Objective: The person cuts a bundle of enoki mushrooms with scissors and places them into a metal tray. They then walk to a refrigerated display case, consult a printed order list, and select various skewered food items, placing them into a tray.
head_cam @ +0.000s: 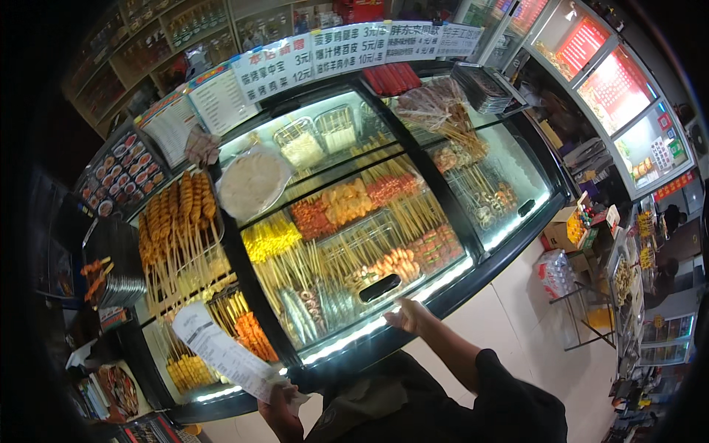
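Observation:
My left hand (279,407) grips the lower end of a long printed paper receipt (221,351), which stretches up over the left part of a glass-topped display case. My right hand (407,317), fingers partly curled, is at the lit front edge of the case (443,279). Just above it is the dark oval handle cutout (380,288) of the middle glass lid. Through the glass I see skewers of pink sausages (396,264), red meat (437,247), orange meat pieces (348,200) and yellow food (271,241). Several silvery fish (299,310) lie at the lower left.
A tray of browned skewers (177,219), a plastic-covered round plate (252,183) and bagged skewers (437,108) rest on top. Stacked trays (484,88) stand at the back right. Printed signs (271,69) line the back. Right of the case are a cardboard box (568,227) and wrapped bottles (555,274).

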Demonstrator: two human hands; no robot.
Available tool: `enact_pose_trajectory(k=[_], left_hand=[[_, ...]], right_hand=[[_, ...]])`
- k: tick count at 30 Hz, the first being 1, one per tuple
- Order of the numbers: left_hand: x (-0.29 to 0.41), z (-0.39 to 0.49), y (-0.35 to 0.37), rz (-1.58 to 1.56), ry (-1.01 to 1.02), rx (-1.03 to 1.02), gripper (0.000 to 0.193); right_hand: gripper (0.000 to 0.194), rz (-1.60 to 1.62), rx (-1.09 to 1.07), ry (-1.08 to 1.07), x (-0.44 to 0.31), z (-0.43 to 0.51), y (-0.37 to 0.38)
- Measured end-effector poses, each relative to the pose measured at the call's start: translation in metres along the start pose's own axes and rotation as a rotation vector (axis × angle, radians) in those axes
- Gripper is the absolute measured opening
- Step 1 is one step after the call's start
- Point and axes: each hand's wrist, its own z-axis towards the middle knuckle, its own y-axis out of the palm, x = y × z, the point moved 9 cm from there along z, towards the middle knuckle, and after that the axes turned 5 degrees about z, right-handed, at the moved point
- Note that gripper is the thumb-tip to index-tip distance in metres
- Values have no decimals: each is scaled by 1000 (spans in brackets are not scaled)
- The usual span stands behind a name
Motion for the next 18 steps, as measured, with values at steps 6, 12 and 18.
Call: enact_pose_trajectory(k=[6,12,18], left_hand=[[2,11,32,-3,90,94,24],[-11,18,56,3,42,13,22],[-19,11,61,8,3,70,23]], right_hand=[[16,-110,-14,62,-17,5,27],[13,-119,-245,24,-62,24,82],[8,-51,-303,-97,-124,28,166]])
